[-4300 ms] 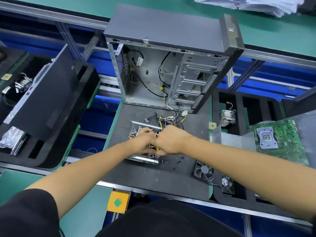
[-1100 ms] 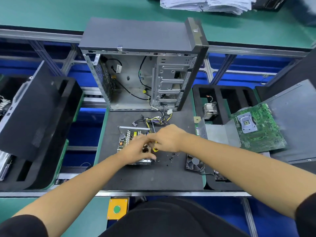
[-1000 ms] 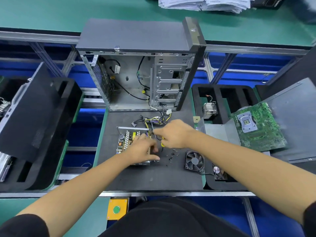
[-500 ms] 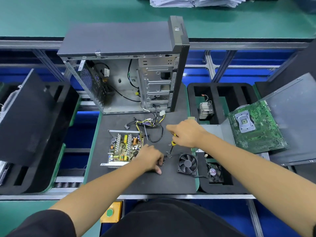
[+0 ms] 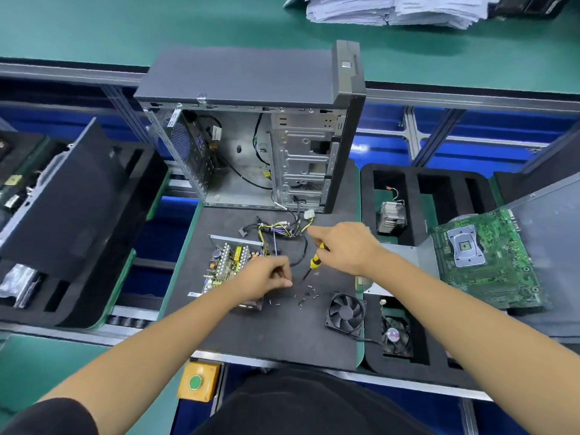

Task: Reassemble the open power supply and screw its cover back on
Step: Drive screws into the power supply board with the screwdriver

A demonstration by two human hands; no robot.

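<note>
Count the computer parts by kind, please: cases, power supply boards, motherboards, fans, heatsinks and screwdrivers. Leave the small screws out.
Computer case: 1
Open power supply board: 1
Green motherboard: 1
Fans: 2, one on the mat, one in the foam tray
Heatsink: 1
Yellow-handled screwdriver, in the right hand: 1
Total: 7

open pc case [image 5: 251, 146] upright; motherboard [image 5: 489, 259] right; paper stack [image 5: 392, 9] behind.

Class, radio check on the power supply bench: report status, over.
Right hand grips screwdriver; left hand pinching at loose screws. Power supply open, cover not on. Cable bundle trails beside it.
</note>
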